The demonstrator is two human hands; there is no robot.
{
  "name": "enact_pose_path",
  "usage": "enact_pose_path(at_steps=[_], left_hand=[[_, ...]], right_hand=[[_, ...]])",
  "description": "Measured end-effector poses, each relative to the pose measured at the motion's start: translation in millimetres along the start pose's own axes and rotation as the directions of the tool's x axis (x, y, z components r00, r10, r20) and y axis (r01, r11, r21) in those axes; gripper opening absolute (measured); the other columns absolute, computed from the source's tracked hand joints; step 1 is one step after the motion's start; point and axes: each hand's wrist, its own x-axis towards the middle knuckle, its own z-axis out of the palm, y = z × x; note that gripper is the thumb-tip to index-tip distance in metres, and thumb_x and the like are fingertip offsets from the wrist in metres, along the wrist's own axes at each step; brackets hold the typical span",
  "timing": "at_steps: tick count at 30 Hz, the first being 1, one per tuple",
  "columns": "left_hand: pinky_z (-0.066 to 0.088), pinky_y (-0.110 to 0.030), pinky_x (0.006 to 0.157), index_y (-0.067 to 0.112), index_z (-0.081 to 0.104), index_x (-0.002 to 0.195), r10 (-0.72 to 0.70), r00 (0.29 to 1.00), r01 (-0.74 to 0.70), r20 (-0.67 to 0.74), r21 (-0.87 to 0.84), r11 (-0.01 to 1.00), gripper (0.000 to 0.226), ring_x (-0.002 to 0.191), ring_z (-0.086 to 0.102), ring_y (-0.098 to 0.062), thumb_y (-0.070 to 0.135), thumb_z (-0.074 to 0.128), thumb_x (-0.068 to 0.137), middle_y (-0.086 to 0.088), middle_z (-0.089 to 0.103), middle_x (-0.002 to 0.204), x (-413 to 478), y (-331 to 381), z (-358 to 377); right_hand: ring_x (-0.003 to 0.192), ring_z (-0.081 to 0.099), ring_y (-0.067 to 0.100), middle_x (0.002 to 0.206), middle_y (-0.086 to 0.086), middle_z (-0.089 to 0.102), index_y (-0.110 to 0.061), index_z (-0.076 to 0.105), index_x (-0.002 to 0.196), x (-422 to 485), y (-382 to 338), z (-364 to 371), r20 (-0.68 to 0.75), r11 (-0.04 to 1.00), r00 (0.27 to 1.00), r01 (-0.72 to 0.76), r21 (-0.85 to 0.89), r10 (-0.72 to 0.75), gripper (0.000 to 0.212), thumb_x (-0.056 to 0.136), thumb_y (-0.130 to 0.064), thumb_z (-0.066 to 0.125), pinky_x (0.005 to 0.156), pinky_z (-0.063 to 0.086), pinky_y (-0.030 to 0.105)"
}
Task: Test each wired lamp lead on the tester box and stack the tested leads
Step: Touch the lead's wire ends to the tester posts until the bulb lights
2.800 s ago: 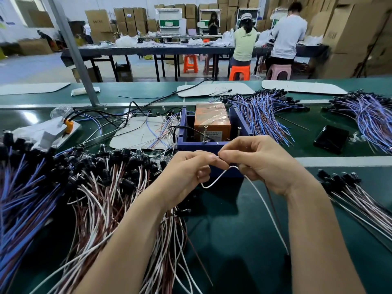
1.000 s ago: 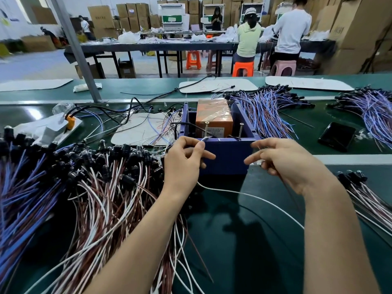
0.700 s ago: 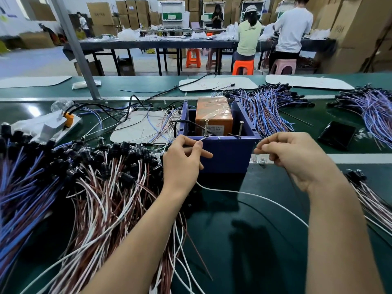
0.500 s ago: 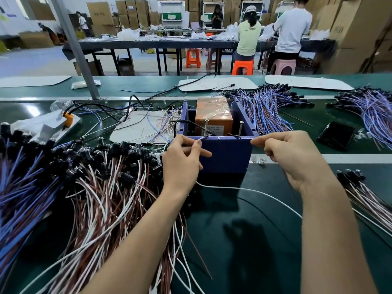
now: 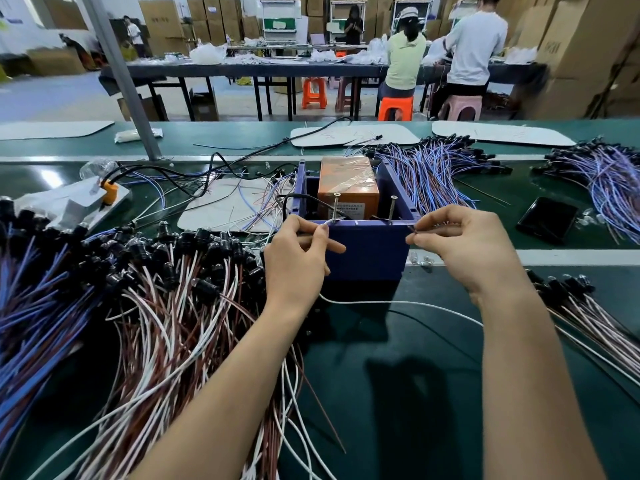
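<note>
left hand [image 5: 298, 258]: pinching white end of lead [image 5: 398, 302] at left screw [image 5: 335, 207], tester box [image 5: 367, 251] front rim
right hand [image 5: 464, 247]: pinching other end just off box's right front corner
lead: trailing in front of box
step: testing, second contact looking unmade
next: bringing right end onto right screw [image 5: 392, 209]

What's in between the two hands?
In the head view, the front wall of the blue box fills the gap between the left hand and right hand; two screws stand just behind its rim.
</note>
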Motion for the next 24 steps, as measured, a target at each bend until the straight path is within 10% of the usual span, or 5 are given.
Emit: enact_pose_path(at_steps=[24], left_hand=[[0.043,-0.022,0.049,0.018,0.048,0.076,-0.012,1.000,0.012,0.006,-0.002,1.000,0.022,0.039,0.048,-0.013,0.020,0.055,0.097,0.007,0.072,0.067,2,-2,-1]], right_hand=[[0.057,0.054,0.013,0.064,0.002,0.065,-0.020,0.067,0.069,3,7,22,-0.049,0.990,0.998,0.023,-0.137,-0.030,0.017,0.076,-0.005,0.072,0.068,0.048,0.029]])
